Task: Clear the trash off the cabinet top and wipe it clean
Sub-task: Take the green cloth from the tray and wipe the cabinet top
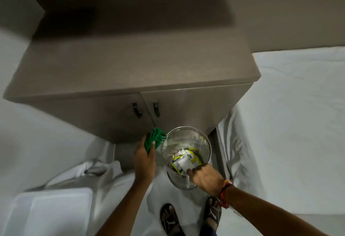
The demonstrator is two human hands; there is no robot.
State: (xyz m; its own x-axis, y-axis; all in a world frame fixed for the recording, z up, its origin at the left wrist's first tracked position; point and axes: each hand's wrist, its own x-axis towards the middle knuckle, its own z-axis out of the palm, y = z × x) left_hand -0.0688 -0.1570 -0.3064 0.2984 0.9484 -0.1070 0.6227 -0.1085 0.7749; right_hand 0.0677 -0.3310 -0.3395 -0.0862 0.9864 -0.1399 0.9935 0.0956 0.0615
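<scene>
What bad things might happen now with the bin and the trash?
1. The right hand holds the bin tilted by its rim; the trash might spill out.
2. The left hand grips only the green cloth, so nothing else steadies the bin; it could slip onto the sandalled feet.

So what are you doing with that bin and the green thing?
A person is tidying up. The right hand reaches over the rim of a metal mesh bin by the cabinet, touching a white and yellow wrapper lying among the trash inside. The left hand holds a bunched green cloth, ready for wiping. The cabinet top looks bare now, with no trash showing on it.
</scene>
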